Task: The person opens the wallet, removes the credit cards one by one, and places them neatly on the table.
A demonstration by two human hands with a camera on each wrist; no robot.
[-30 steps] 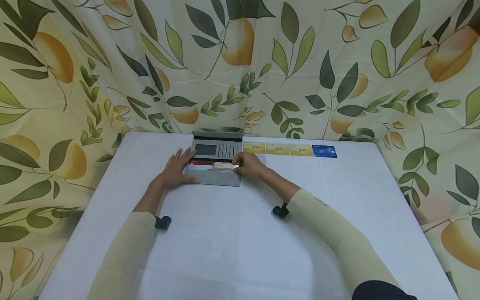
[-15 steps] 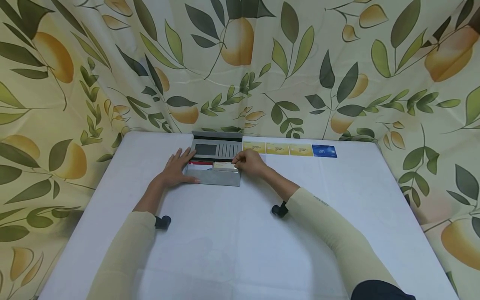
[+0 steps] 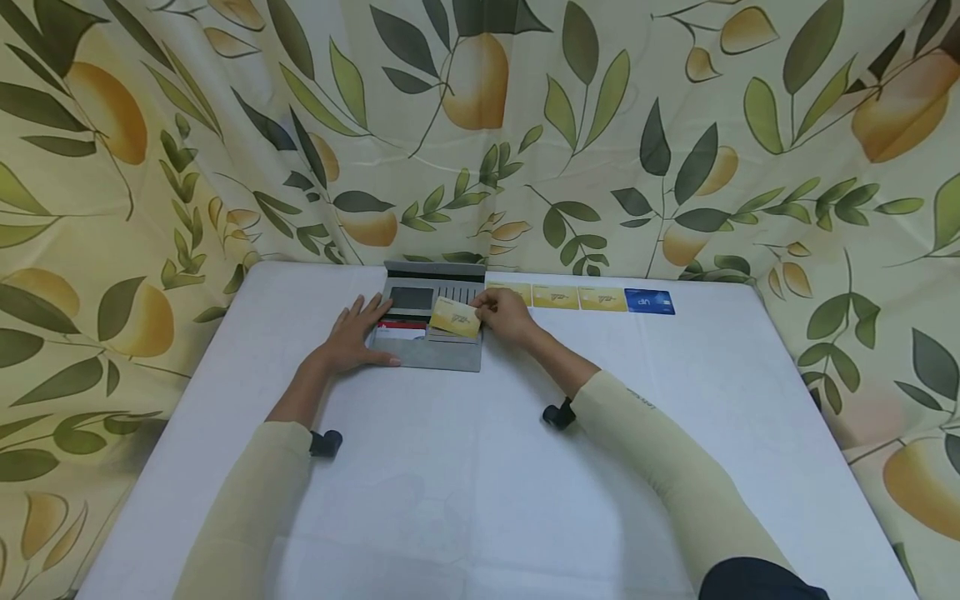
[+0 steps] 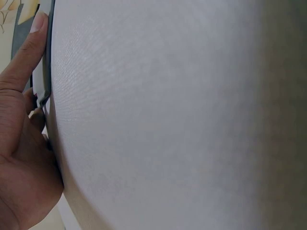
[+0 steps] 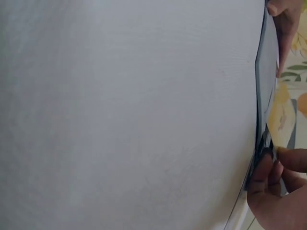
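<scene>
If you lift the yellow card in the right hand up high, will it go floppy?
Probably not: the yellow card, pinched at one edge by the right hand, shows no sag. It looks thin, so likely light. Being flat, it should slide rather than roll.

A yellow card [image 3: 453, 317], its right edge pinched by the right hand [image 3: 506, 315], slants over the open grey wallet [image 3: 438, 358]. The wallet lies spread (a dark window and slits mark its middle panel), the left hand [image 3: 351, 340] resting on its left edge.
</scene>
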